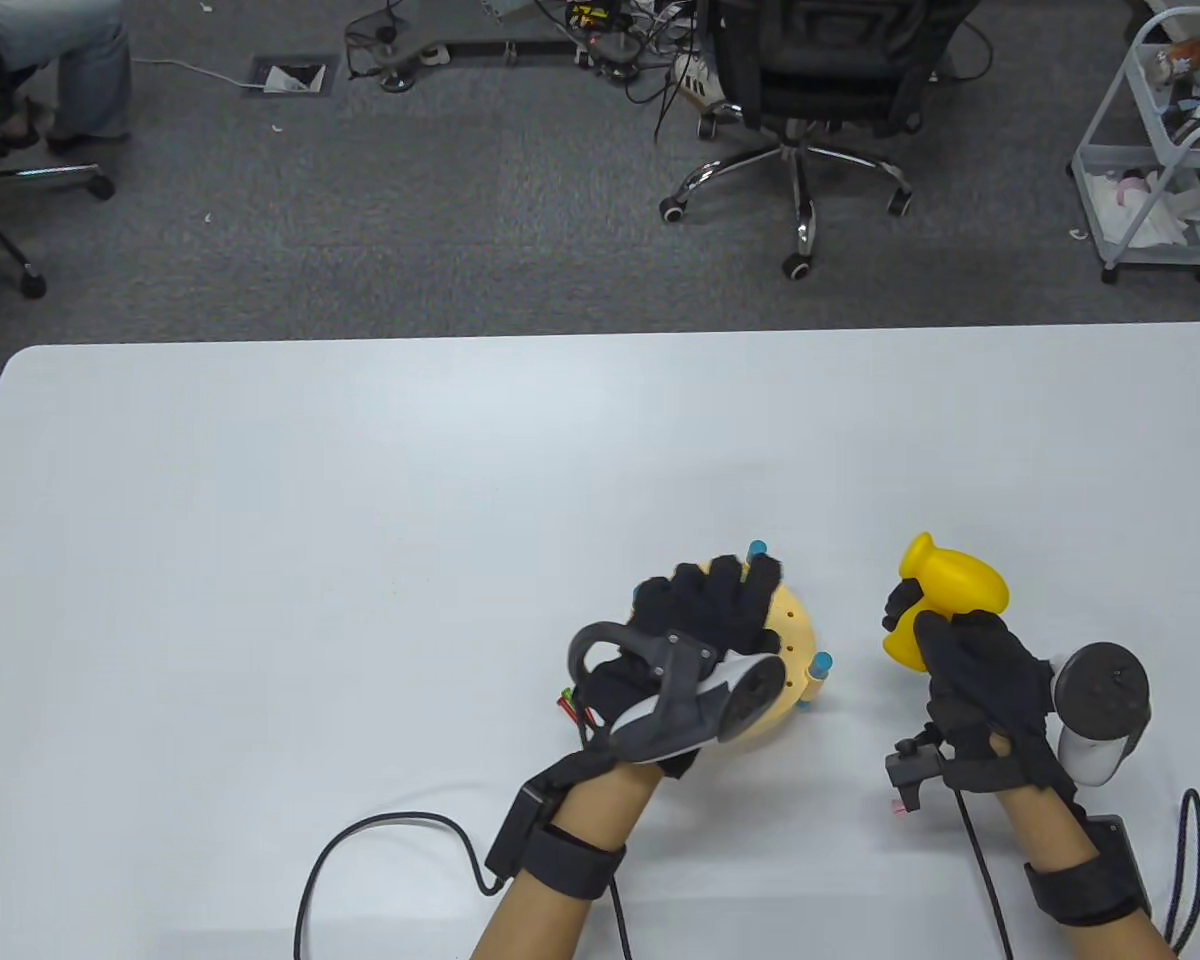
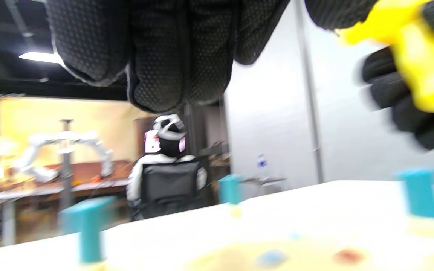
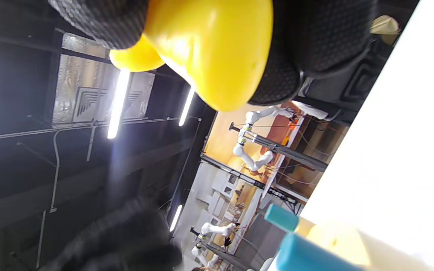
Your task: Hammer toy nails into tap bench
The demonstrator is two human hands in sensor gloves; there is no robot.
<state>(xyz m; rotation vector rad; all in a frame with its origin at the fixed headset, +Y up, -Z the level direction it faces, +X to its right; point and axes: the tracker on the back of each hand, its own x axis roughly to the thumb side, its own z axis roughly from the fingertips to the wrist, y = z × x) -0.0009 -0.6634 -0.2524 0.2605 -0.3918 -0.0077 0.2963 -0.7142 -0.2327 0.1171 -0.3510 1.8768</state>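
I see open table [image 1: 360,500] to the left of and beyond the bench [image 1: 795,625]. My left hand [image 1: 705,650] covers most of the bench; teal nails [image 1: 820,662] stand up at its rim. My right hand [image 1: 985,680] holds the hammer [image 1: 945,600] just beside it, a narrow gap between.

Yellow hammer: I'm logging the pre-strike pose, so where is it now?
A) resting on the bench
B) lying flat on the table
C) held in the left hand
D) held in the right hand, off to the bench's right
D: the right hand grips the yellow hammer beside the bench, which the left hand steadies.
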